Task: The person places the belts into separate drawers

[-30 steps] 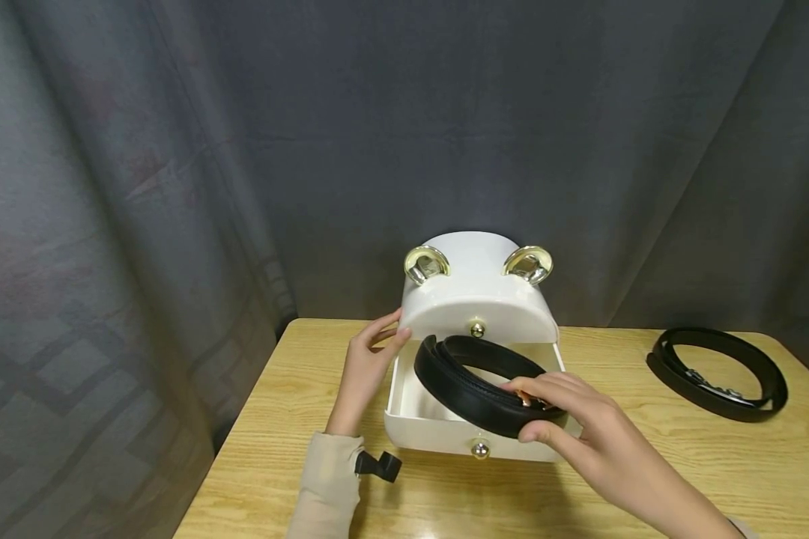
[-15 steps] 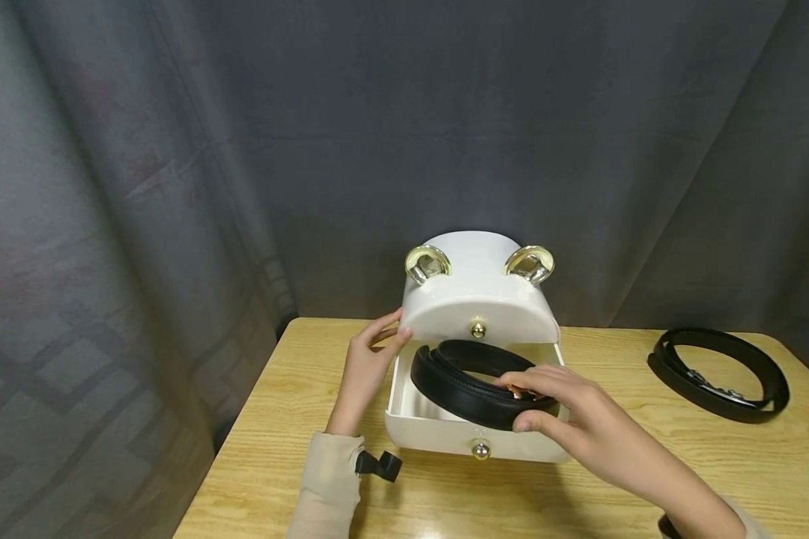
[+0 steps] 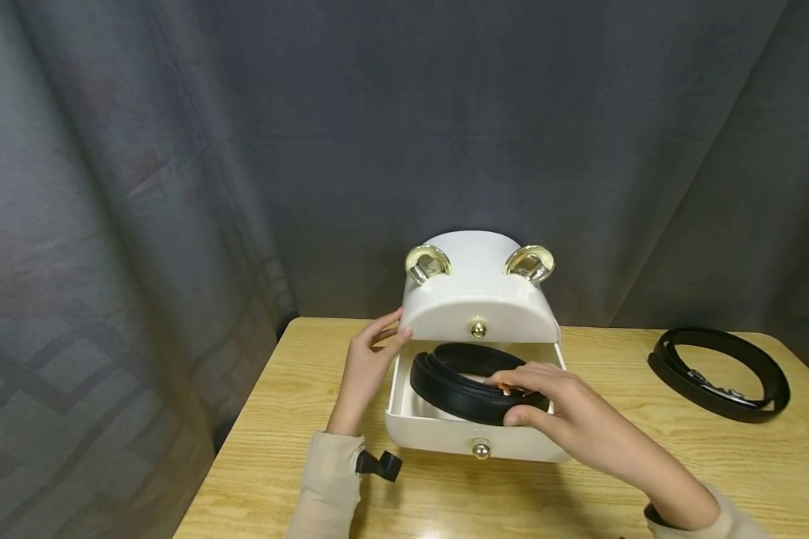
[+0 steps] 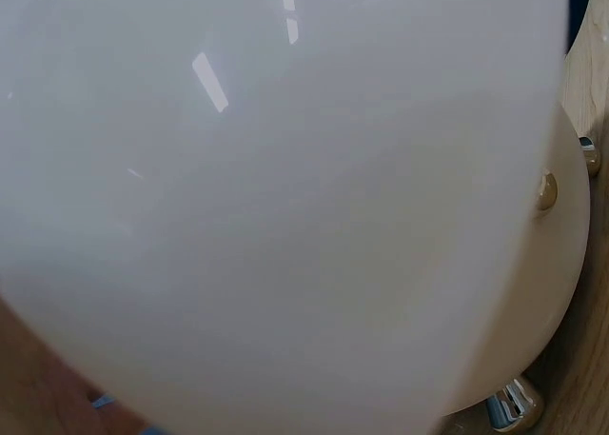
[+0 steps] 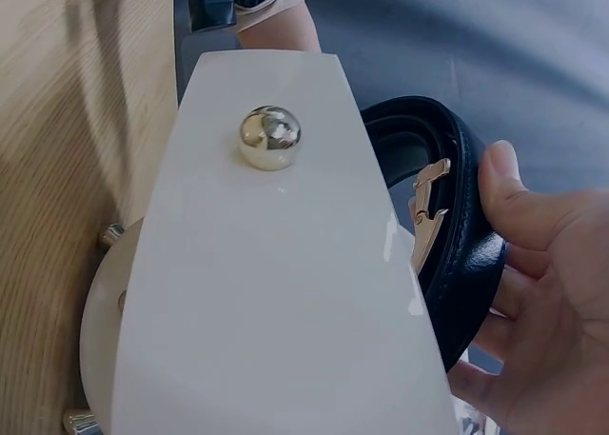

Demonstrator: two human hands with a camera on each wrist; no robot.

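The right hand (image 3: 566,412) has its fingers (image 3: 512,378) curled over the near side of a coiled black belt (image 3: 455,385), with the thumb (image 5: 509,192) pressed on the outer face of the strap beside the gold buckle (image 5: 423,216). The coil sits inside the pulled-out drawer (image 3: 445,438) of a glossy white box (image 3: 479,299), its far edge under the box's upper section. A gold ball knob (image 3: 480,449) is fixed to the drawer front; a second knob (image 3: 477,329) sits on the curved face above.

The left hand (image 3: 367,367) rests against the left side of the box, fingers lightly bent, fingertips (image 3: 401,332) touching the edge of the upper section where it meets the drawer. In the left wrist view the white surface fills nearly the whole frame.

The box stands on a light wooden tabletop (image 3: 647,464). Two shiny gold ear-shaped fittings (image 3: 427,263) project from its top. A second coiled black belt (image 3: 717,374) lies on the tabletop well to the right, apart from the box. A grey curtain (image 3: 175,187) hangs behind.
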